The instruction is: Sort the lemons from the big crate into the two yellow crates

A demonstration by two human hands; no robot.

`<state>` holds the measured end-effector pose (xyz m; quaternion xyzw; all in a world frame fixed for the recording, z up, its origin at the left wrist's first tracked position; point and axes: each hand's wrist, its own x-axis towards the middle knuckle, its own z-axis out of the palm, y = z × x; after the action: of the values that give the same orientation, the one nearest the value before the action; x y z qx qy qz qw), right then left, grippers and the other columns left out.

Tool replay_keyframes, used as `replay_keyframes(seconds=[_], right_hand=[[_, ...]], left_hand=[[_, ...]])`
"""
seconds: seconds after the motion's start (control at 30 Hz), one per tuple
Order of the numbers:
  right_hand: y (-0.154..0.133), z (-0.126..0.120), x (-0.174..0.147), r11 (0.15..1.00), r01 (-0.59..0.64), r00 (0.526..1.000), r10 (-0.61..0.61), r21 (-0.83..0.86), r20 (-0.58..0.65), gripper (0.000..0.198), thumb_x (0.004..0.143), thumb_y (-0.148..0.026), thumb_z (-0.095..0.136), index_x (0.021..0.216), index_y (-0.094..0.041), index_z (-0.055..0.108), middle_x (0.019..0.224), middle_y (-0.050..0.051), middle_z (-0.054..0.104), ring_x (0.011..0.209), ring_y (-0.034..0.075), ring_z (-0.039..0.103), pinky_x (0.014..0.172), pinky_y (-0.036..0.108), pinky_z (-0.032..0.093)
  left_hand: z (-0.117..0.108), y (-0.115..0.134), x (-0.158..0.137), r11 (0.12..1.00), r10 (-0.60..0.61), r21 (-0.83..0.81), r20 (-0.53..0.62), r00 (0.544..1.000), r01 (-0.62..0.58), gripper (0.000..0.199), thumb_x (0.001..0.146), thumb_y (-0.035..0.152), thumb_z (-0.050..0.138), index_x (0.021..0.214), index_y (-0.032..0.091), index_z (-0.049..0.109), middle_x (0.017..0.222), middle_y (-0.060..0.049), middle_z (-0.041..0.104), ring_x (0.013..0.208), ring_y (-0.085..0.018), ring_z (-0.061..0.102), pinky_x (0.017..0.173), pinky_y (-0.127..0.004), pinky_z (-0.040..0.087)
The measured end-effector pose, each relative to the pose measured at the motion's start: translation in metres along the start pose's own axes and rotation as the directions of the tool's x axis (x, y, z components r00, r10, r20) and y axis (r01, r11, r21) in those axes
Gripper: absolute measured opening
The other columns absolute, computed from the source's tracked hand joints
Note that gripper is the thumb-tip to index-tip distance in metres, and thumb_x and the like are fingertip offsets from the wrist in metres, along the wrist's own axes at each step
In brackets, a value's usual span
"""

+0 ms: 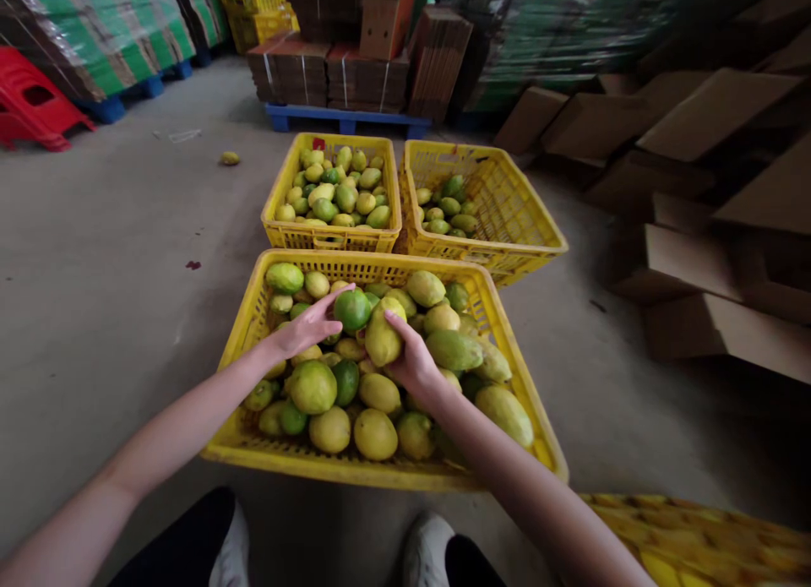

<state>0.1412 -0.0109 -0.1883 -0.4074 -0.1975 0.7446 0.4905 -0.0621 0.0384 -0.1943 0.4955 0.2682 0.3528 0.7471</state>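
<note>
In front of me a yellow plastic crate [380, 477] is filled with lemons, some yellow, others green. My right hand [415, 359] is closed round a yellow-green lemon [383, 334], its thumb on top and its other fingers mostly hidden underneath. Just to the left, my left hand [307, 327] has its thumb and fingers around the left side of a round green lemon [352, 309]. The two lemons are side by side above the heap. A large yellow-green lemon [312, 387] lies on the heap below my left hand.
Beyond stand a crate of lemons [269, 220] and a partly filled yellow crate [532, 220]. One loose lemon [229, 158] lies on the floor. Cardboard boxes [690, 266] are piled at right; a red stool [31, 105] stands left. Behind, flattened cartons rest on a blue pallet [348, 121].
</note>
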Motion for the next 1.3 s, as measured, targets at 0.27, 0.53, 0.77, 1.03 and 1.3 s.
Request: replay_keyframes(seconds=[0.27, 0.53, 0.77, 1.03, 1.3], right_hand=[[0.005, 0.000, -0.001, 0.995, -0.064, 0.998, 0.065, -0.077, 0.009, 0.030, 0.082, -0.048, 0.082, 0.093, -0.024, 0.068, 0.075, 0.000, 0.073, 0.058, 0.017, 0.068, 0.046, 0.029, 0.053], [0.000, -0.002, 0.008, 0.992, -0.027, 0.995, 0.038, 0.125, -0.087, 0.023, 0.084, -0.038, 0.077, 0.102, -0.025, 0.070, 0.088, 0.000, 0.078, 0.075, 0.018, 0.074, 0.064, 0.029, 0.065], [-0.006, 0.001, 0.006, 0.967, -0.191, 0.975, 0.207, 0.167, -0.081, 0.029, 0.105, -0.046, 0.048, 0.107, -0.024, 0.067, 0.077, 0.002, 0.077, 0.061, 0.018, 0.073, 0.048, 0.026, 0.059], [-0.014, -0.008, 0.011, 0.925, -0.273, 0.960, 0.280, 0.264, 0.009, 0.041, 0.110, -0.052, 0.037, 0.123, -0.022, 0.062, 0.086, 0.006, 0.080, 0.068, 0.019, 0.078, 0.060, 0.030, 0.068], [-0.009, -0.020, 0.018, 0.961, -0.239, 0.967, 0.223, 0.141, 0.122, 0.041, 0.104, -0.059, 0.049, 0.109, -0.022, 0.066, 0.082, 0.005, 0.079, 0.056, 0.015, 0.072, 0.051, 0.025, 0.061]], left_hand=[[0.013, -0.014, 0.003, 0.985, -0.137, -0.139, -0.276, 0.951, 0.101, 0.061, 0.065, 0.025, 0.099, 0.114, 0.023, 0.063, 0.106, -0.003, 0.073, 0.121, -0.031, 0.068, 0.115, -0.052, 0.049], [0.017, -0.013, 0.006, 0.957, -0.208, -0.262, -0.316, 0.926, 0.125, 0.044, 0.075, 0.028, 0.094, 0.109, 0.022, 0.068, 0.107, -0.005, 0.075, 0.110, -0.027, 0.070, 0.102, -0.043, 0.056], [0.006, -0.011, 0.012, 0.881, -0.402, -0.345, -0.186, 0.896, 0.324, 0.062, 0.089, 0.079, 0.062, 0.098, 0.018, 0.069, 0.072, -0.003, 0.065, 0.059, -0.014, 0.054, 0.061, -0.028, 0.048], [0.005, -0.010, 0.014, 0.864, -0.463, -0.305, -0.169, 0.870, 0.401, 0.085, 0.083, 0.095, 0.048, 0.112, 0.017, 0.068, 0.060, 0.001, 0.054, 0.057, -0.015, 0.046, 0.059, -0.029, 0.040], [0.005, -0.015, 0.014, 0.908, -0.399, -0.210, -0.178, 0.899, 0.362, 0.080, 0.078, 0.093, 0.061, 0.111, 0.021, 0.069, 0.072, 0.000, 0.062, 0.060, -0.014, 0.047, 0.061, -0.029, 0.040]])
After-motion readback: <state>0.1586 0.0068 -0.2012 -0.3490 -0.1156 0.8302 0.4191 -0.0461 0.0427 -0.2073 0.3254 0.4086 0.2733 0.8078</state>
